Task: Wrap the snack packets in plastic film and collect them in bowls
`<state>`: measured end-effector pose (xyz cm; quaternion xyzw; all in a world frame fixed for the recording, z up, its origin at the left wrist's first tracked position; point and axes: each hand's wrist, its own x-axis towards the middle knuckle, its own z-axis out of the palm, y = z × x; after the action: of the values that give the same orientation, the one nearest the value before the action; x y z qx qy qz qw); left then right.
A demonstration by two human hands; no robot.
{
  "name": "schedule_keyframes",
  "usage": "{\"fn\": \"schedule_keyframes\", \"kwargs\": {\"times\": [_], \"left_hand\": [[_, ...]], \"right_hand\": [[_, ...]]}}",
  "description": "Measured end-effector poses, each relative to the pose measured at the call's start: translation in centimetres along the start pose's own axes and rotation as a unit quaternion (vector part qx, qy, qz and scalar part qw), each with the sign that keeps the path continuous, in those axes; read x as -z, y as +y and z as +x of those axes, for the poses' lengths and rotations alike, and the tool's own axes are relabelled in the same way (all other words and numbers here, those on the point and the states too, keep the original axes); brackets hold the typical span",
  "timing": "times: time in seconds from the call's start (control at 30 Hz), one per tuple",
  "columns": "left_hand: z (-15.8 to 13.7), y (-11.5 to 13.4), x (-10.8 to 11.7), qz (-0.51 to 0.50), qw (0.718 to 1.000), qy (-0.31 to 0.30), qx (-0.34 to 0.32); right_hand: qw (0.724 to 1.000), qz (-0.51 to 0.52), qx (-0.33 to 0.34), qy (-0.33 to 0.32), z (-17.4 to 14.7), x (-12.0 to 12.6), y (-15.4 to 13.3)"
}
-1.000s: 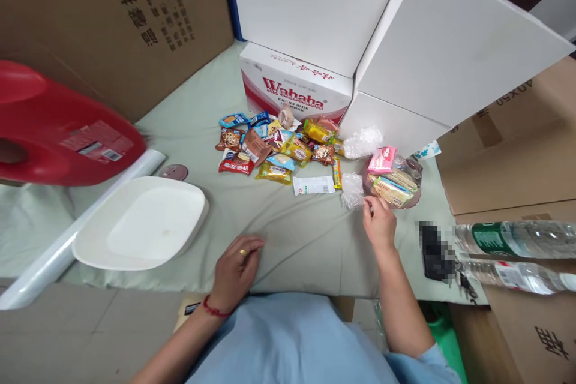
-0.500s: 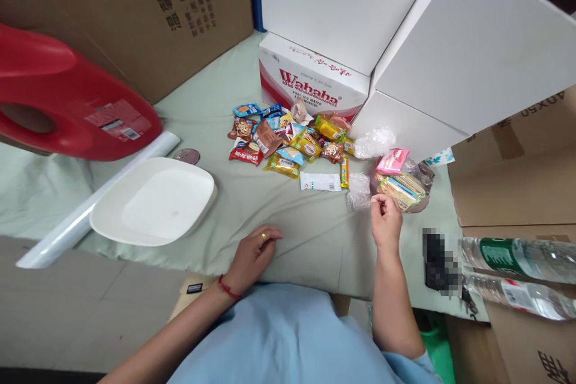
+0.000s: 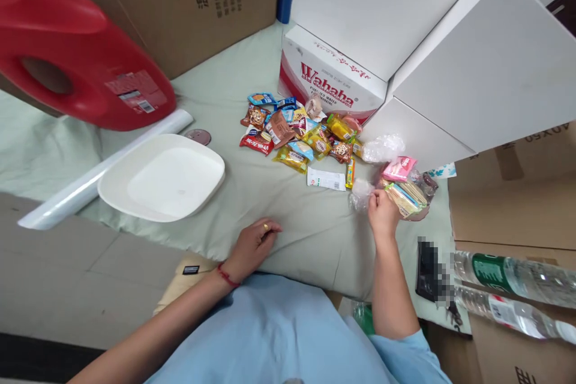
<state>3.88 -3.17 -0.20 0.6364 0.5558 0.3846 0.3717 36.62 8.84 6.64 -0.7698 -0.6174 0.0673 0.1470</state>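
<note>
1. Apparently little has changed but your view: the right hand stays curled at the near wrap, so handling seems unfinished; whether it pinches, I can't tell.
2. Your left hand rests loosely, gripping nothing visible.
3. That wrap sits between snacks and plate.
4. Two wraps, two bottles, one plate, one tray; overlapping snacks uncountable.

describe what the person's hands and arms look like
The left hand wears a gold-coloured ring, with a thin red bracelet at the wrist. The right hand shows no jewellery; a light blue short sleeve ends near that arm's elbow.
</note>
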Motion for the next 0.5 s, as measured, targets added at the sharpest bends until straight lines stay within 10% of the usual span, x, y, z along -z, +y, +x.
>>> {"fn": "schedule_keyframes", "kwargs": {"times": [0.1, 0.23, 0.33, 0.5], "left_hand": [[-0.2, -0.4, 0.9, -0.017, 1.0, 0.005, 0.025], [0.0, 0.6, 1.3, -0.081, 0.995, -0.034, 0.039], [0.3, 2.4, 0.6, -0.173, 0.983, -0.063, 0.009], [1.6, 3.6, 0.0, -0.215, 0.973, -0.088, -0.003]], "right_hand": [[0.946, 0.315, -0.081, 0.01, -3.0, 0.5, -0.5], [0.725, 0.639, -0.225, -0.124, -8.0, 1.2, -3.0], [0.614, 0.7, -0.283, -0.229, -11.2, 0.9, -5.6], [0.505, 0.706, -0.324, -0.377, -13.4, -0.6, -7.5]]}}
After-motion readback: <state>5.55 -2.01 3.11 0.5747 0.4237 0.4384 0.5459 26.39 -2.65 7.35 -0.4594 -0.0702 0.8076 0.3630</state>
